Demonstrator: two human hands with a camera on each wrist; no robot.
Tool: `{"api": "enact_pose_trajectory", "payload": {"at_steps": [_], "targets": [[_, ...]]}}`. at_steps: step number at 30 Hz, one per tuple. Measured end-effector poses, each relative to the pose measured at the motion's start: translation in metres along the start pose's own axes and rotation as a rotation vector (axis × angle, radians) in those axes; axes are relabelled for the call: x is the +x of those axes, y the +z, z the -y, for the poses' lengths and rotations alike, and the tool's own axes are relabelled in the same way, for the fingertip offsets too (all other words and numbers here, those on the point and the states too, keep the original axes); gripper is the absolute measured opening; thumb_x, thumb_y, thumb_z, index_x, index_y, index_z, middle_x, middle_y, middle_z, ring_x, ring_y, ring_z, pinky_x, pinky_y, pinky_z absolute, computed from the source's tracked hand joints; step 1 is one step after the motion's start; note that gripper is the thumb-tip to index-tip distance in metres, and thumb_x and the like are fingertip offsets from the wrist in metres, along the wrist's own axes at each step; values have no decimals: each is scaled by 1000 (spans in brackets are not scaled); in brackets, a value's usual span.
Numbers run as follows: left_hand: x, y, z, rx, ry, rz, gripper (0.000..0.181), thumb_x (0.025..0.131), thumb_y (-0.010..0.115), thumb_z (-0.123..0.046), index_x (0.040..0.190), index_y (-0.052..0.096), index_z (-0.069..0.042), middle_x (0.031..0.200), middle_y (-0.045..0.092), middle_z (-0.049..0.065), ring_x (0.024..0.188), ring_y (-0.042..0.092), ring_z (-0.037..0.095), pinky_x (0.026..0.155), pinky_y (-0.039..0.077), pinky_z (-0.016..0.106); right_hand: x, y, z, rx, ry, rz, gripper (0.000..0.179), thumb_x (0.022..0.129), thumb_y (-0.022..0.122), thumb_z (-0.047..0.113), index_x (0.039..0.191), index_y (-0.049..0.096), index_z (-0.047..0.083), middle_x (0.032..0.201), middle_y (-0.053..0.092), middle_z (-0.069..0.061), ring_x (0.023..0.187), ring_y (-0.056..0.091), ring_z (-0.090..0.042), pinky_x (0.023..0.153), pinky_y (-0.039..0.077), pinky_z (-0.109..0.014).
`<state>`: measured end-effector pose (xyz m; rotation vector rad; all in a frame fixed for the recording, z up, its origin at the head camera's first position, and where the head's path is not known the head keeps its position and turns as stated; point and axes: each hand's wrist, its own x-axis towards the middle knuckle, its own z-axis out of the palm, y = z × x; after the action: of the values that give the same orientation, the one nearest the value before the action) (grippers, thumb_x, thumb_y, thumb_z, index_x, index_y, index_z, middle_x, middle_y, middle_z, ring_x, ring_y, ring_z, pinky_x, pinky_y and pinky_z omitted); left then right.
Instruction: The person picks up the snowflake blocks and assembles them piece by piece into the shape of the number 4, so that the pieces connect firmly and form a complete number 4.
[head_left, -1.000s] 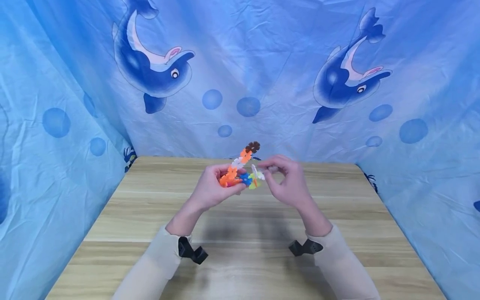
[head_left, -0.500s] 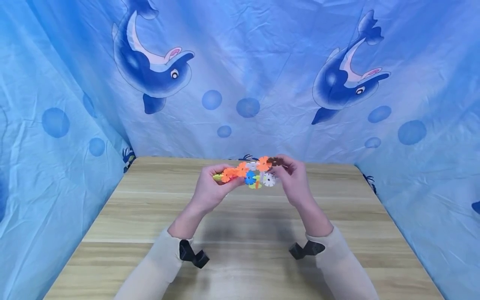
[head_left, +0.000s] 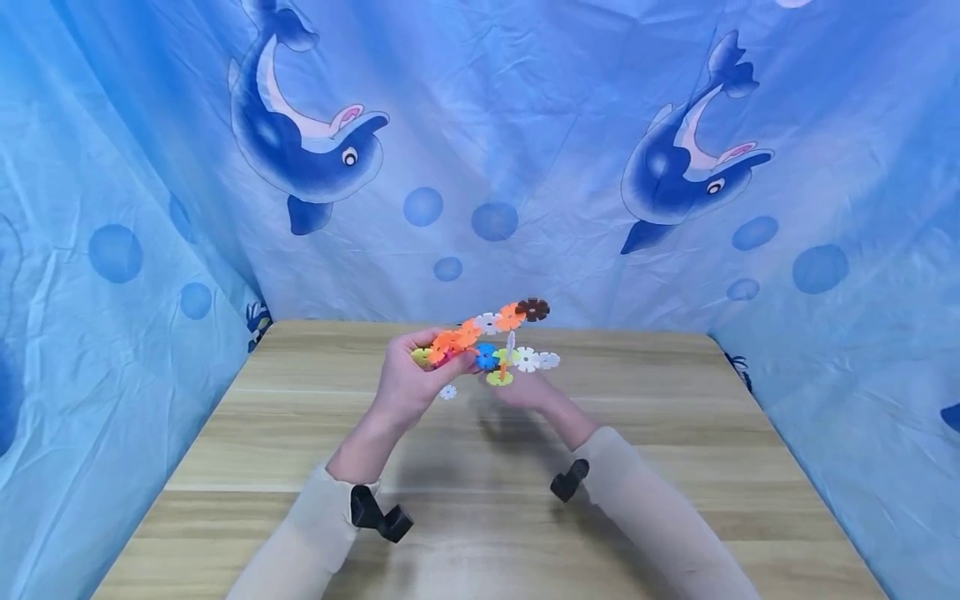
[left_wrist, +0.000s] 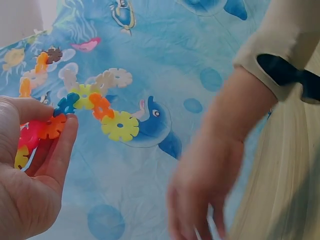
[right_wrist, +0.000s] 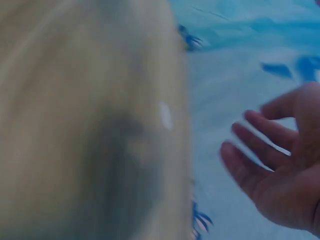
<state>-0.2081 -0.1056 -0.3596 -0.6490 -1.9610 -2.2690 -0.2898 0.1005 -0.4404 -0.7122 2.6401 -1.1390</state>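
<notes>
My left hand (head_left: 405, 375) holds a chain of joined plastic snowflake discs (head_left: 467, 333) above the table, gripped at its orange and pink pieces. One branch rises through orange and white to a brown disc (head_left: 532, 309). The other runs from a blue disc (head_left: 487, 357) through yellow-green and orange pieces to white ones, with a yellow disc (left_wrist: 120, 125) hanging lowest. My right hand (head_left: 519, 390), partly hidden behind this branch, reaches low over the table. Its fingers are spread and hold nothing in the right wrist view. A loose white snowflake disc (head_left: 447, 392) lies on the table nearby.
The wooden table (head_left: 300, 467) reaches back to a blue cloth backdrop (head_left: 495, 150) printed with dolphins and bubbles. Cloth also hangs along the left and right sides. Each forearm wears a black wrist camera, such as the left one (head_left: 380, 514).
My right hand has let go of the chain and moved down and left behind it. The brown end has swung across to the right. The loose white disc has come into view.
</notes>
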Motion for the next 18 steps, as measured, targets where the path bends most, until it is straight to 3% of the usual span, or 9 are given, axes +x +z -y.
{"api": "enact_pose_trajectory", "payload": {"at_steps": [2, 3, 5, 7, 10, 12, 15, 18], "targets": [[0, 0, 1, 0, -5, -10, 32, 94, 78, -2, 120, 69, 15, 104, 74, 4, 86, 80, 15, 80, 67, 33, 6, 18, 1, -120, -79, 125, 39, 107, 56, 18, 145, 59, 9, 132, 68, -10, 115, 66, -26, 103, 59, -46], [0, 0, 1, -5, -9, -13, 31, 94, 78, -1, 119, 69, 14, 103, 75, 4, 86, 81, 15, 79, 68, 33, 10, 27, 2, -136, -134, 148, 43, 105, 59, 16, 148, 57, 12, 138, 66, -8, 122, 65, -26, 107, 57, -47], [1, 0, 1, -9, -9, -18, 31, 93, 77, 1, 119, 69, 15, 103, 75, 3, 84, 80, 15, 77, 68, 32, 17, 40, 3, -237, -223, 189, 55, 102, 62, 14, 156, 50, 14, 160, 53, -7, 149, 50, -27, 125, 44, -50], [1, 0, 1, -29, -8, -9, 31, 93, 76, 3, 120, 68, 16, 103, 74, 4, 84, 80, 16, 77, 68, 33, 22, 50, 2, -345, -243, 220, 62, 100, 64, 13, 160, 46, 13, 165, 48, -8, 155, 43, -28, 129, 38, -50], [2, 2, 1, -50, -5, 8, 33, 93, 75, 5, 122, 66, 18, 106, 73, 4, 86, 81, 15, 82, 67, 34, 22, 61, 0, -505, -176, 245, 59, 100, 66, 19, 157, 50, 11, 162, 52, -8, 153, 45, -29, 128, 39, -49], [2, 3, 1, -62, -9, 6, 33, 94, 74, 6, 123, 65, 18, 107, 71, 5, 86, 81, 15, 85, 66, 35, 19, 65, -2, -557, -138, 249, 50, 103, 65, 20, 151, 56, 10, 153, 60, -9, 144, 53, -28, 124, 45, -46], [3, 4, 3, -76, -10, -6, 32, 94, 73, 7, 122, 65, 19, 108, 71, 6, 85, 82, 15, 86, 66, 33, 13, 66, -7, -598, -129, 186, 33, 105, 65, 18, 136, 68, 9, 133, 71, -7, 128, 64, -24, 115, 53, -40], [3, 5, 4, -75, -3, -7, 32, 93, 74, 6, 121, 65, 19, 107, 71, 6, 85, 81, 15, 87, 66, 32, 6, 62, -12, -599, -109, 106, 19, 103, 67, 15, 121, 71, 8, 112, 72, -6, 106, 69, -21, 99, 61, -36]]}}
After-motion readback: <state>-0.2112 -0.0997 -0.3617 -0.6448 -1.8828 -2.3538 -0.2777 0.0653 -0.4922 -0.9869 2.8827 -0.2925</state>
